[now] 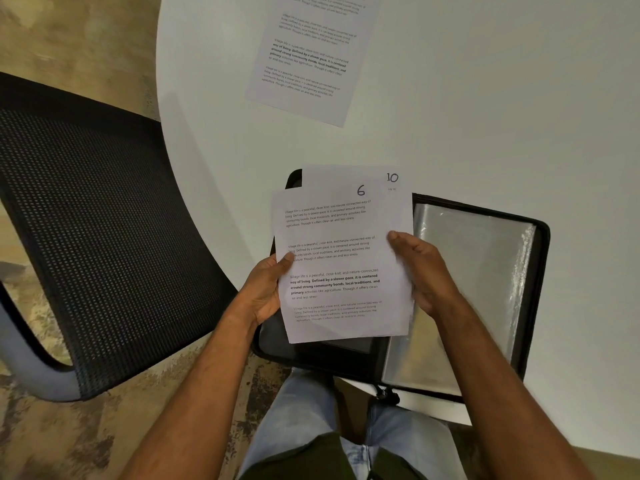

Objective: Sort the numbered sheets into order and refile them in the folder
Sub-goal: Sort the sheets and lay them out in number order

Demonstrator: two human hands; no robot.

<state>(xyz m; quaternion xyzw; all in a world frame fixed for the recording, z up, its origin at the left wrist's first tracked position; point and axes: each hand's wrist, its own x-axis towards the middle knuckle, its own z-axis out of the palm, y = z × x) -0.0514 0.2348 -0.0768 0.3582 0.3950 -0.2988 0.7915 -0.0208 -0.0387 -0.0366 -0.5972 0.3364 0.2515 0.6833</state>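
Note:
I hold a small stack of printed sheets above the open black folder (540, 271). The top sheet, numbered 6 (332, 265), faces me; behind it a sheet numbered 10 (393, 188) sticks out at the upper right. My left hand (265, 289) grips the stack's left edge with the thumb on top. My right hand (424, 268) holds the right edge, thumb on the paper. The folder lies open on the white table (485, 116), its clear plastic sleeves (478, 265) showing on the right half. Another printed sheet (308, 57) lies flat farther back on the table.
A black mesh office chair (97, 230) stands to the left of the round table, over patterned carpet. My legs in light jeans show below the table's near edge. The folder's zipper pull (384, 394) hangs at that edge.

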